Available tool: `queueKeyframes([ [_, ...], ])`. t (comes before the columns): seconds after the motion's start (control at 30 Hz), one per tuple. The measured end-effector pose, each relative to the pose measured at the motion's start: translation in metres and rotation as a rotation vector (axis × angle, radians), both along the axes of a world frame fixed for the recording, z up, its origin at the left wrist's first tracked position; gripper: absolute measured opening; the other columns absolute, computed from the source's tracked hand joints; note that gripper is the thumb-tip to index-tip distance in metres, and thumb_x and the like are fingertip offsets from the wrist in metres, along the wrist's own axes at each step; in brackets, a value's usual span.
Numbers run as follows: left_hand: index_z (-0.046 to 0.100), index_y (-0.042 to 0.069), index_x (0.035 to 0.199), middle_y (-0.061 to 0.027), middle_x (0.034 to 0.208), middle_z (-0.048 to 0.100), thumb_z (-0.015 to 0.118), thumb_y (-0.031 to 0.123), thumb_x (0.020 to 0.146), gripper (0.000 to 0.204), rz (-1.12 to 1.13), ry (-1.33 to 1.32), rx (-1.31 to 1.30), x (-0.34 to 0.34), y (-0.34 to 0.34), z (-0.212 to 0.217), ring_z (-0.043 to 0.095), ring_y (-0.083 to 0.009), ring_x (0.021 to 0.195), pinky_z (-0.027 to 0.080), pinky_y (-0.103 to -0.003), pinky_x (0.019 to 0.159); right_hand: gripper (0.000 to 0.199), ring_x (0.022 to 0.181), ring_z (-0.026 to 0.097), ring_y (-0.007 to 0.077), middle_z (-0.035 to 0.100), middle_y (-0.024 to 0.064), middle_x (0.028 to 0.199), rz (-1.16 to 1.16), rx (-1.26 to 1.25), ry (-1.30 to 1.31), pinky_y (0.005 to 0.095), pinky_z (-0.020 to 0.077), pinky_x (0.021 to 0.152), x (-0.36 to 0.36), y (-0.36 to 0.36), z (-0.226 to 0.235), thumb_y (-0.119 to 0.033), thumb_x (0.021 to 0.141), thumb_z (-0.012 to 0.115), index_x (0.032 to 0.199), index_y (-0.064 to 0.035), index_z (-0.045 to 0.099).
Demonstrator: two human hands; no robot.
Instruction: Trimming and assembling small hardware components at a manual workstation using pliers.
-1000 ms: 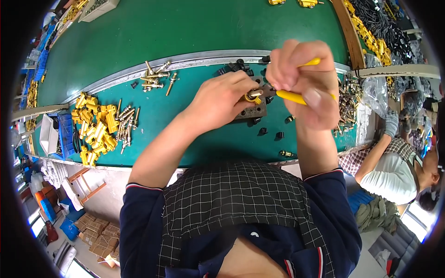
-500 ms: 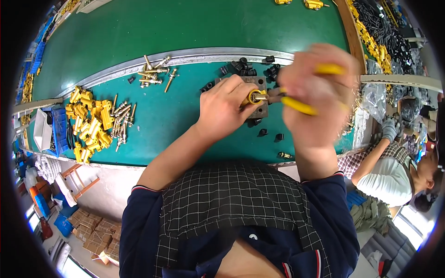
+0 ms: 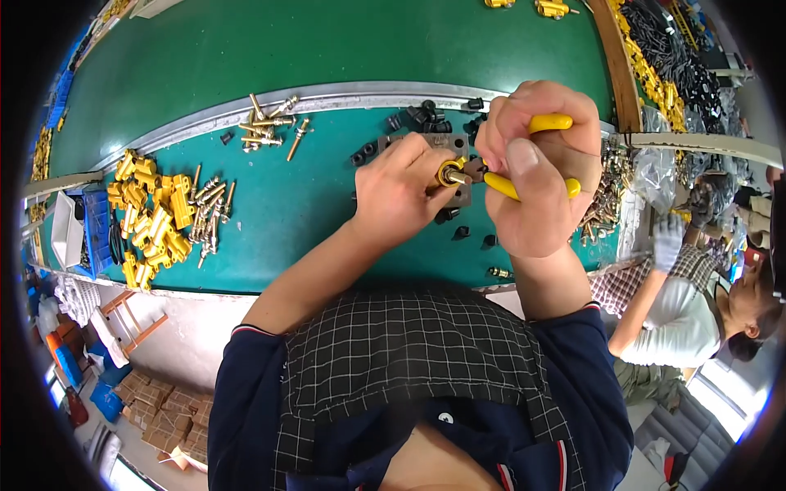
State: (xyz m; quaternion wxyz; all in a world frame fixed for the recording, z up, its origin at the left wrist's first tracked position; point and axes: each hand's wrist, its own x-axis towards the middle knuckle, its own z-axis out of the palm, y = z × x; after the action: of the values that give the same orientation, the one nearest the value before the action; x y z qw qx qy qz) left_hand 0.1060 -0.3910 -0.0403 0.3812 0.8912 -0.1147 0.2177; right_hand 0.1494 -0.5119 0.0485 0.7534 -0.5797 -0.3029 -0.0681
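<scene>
The left hand [image 3: 401,192] pinches a small round brass part [image 3: 449,173] with its fingers curled tight around it. The brass part sits just above a dark metal block [image 3: 458,147] that rests on the green bench [image 3: 311,204]. The right hand [image 3: 536,176] is closed around a pair of pliers with yellow handles [image 3: 536,155], and the thumb presses on the lower handle. The nose of the pliers touches the brass part at its 3 o'clock side, so both hands meet there, near the middle of the view. Small black caps [image 3: 434,119] lie on the bench at 12 o'clock from the block, and a few more black caps [image 3: 463,232] lie at 6 o'clock from it. A loose bunch of brass and silver pins [image 3: 266,131] lies at 10 o'clock from the left hand. Well apart, at 9 o'clock, there is a big pile of yellow brass pieces [image 3: 151,217] with thin silver pins [image 3: 211,204] just beside it. A heap of shiny metal parts [image 3: 607,196] lies at 3 o'clock from the right hand, touching a clear plastic bag [image 3: 655,176]. Another person [image 3: 688,319] sits at 4 o'clock, wearing a white glove [image 3: 667,237] and reaching toward the bench. A grey metal strip [image 3: 327,98] runs across the bench at 12 o'clock, behind the hands.
</scene>
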Motion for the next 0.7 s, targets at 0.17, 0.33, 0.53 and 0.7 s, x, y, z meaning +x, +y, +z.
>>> queueKeyframes([
  [0.17, 0.068, 0.011, 0.09, -0.0018, 0.074, 0.055, 0.078, 0.012, 0.064, 0.028, 0.016, -0.017, -0.089, -0.004, -0.001, -0.007, 0.058, -0.0179, 0.061, 0.047, -0.03, 0.051, 0.033, 0.065, 0.043, 0.0133, 0.047, 0.0077, 0.087, -0.13, 0.013, 0.119, 0.0254, 0.0377, 0.056, -0.002, -0.029, 0.008, -0.005, 0.076, 0.054, 0.109, -0.0013, 0.055],
  [0.33, 0.068, 0.01, 0.093, -0.0026, 0.074, 0.055, 0.079, 0.01, 0.063, 0.032, -0.039, -0.005, -0.1, 0.002, 0.002, -0.003, 0.057, -0.018, 0.061, 0.047, -0.029, 0.05, 0.04, 0.071, 0.041, 0.013, 0.05, 0.0072, 0.093, 0.054, -0.665, 0.047, 0.0246, 0.0349, 0.063, -0.021, -0.039, -0.031, -0.011, 0.077, 0.054, 0.114, 0.001, 0.062],
  [0.53, 0.067, 0.009, 0.094, -0.0032, 0.073, 0.055, 0.079, 0.007, 0.061, 0.035, -0.053, -0.031, -0.068, 0.0, 0.003, -0.002, 0.058, -0.018, 0.061, 0.047, -0.029, 0.05, 0.042, 0.074, 0.045, 0.0143, 0.051, 0.0093, 0.094, -0.056, -0.561, -0.11, 0.0259, 0.0379, 0.063, -0.028, -0.046, -0.051, -0.008, 0.074, 0.058, 0.115, 0.0011, 0.061],
  [0.7, 0.065, 0.013, 0.095, -0.0017, 0.079, 0.055, 0.078, 0.013, 0.061, 0.036, -0.047, 0.081, -0.063, 0.0, 0.004, -0.002, 0.06, -0.0217, 0.071, 0.05, -0.033, 0.058, 0.044, 0.074, 0.049, 0.0185, 0.051, 0.0121, 0.093, -0.154, -0.534, -0.029, 0.028, 0.0409, 0.064, -0.018, -0.048, -0.041, -0.011, 0.071, 0.065, 0.113, 0.0012, 0.063],
])
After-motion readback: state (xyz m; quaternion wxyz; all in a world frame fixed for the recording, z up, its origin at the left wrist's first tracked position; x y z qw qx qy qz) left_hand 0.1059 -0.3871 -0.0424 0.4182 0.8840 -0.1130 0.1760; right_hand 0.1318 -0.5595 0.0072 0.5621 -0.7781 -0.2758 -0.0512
